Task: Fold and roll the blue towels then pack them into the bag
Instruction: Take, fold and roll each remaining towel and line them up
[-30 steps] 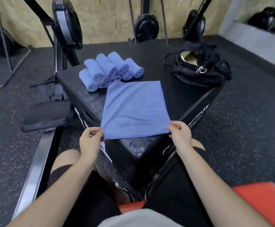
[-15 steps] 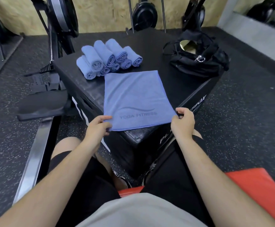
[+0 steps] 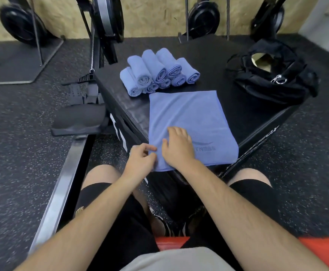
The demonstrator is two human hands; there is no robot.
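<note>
A folded blue towel (image 3: 189, 116) lies flat on the black box (image 3: 244, 114), its near edge hanging a little over the box's corner. My left hand (image 3: 140, 159) pinches the towel's near left corner. My right hand (image 3: 177, 145) rests on the towel just right of it, fingers spread and slightly bent, covering part of the printed logo. Several rolled blue towels (image 3: 159, 73) are stacked at the box's far side. The black bag (image 3: 273, 75) sits open at the box's right end.
A rowing machine's rail (image 3: 62, 184) and seat (image 3: 79, 118) run along the left of the box. Fan wheels and stands line the wooden back wall. My knees flank the box's near corner, and a red pad (image 3: 324, 249) is under me.
My right hand has let go of the towel's near right corner and moved left onto the towel beside my left hand. The left hand still holds its corner.
</note>
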